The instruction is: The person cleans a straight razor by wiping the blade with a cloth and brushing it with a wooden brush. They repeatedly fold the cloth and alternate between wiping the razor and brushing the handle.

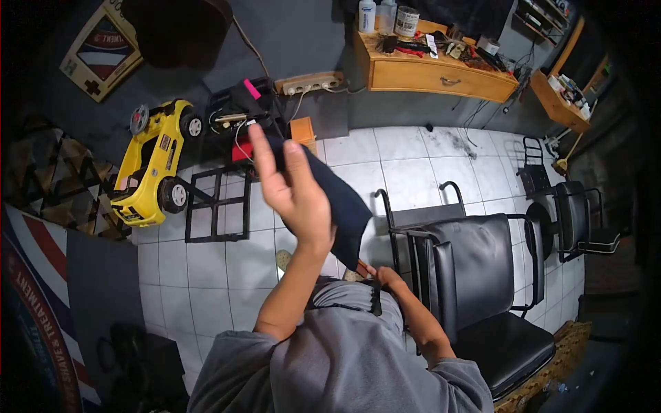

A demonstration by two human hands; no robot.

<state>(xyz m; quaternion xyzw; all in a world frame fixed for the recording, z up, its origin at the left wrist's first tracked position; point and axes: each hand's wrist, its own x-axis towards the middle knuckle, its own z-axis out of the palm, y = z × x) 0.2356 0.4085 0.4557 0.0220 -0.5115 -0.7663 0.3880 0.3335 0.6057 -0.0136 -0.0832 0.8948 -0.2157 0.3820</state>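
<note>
My left hand (pixel 296 199) is raised in front of me, its index finger and thumb stretched up and apart. Its other fingers are hidden. Directly behind that hand, a dark navy cloth (pixel 342 199) hangs at a slant; whether the palm touches it is not visible. Low by my waist, my right hand (pixel 390 277) is closed at the cloth's bottom corner. A short reddish-brown strip (pixel 364 267) shows between its fingers and that corner.
A black padded chair (pixel 475 268) stands close on my right, with another chair (pixel 577 217) beyond. A yellow toy car (pixel 155 162) and black metal frame (pixel 219 206) are at left. Ahead, a wooden drawer shelf (pixel 441 76) holds bottles and tools above the tiled floor (pixel 406 182).
</note>
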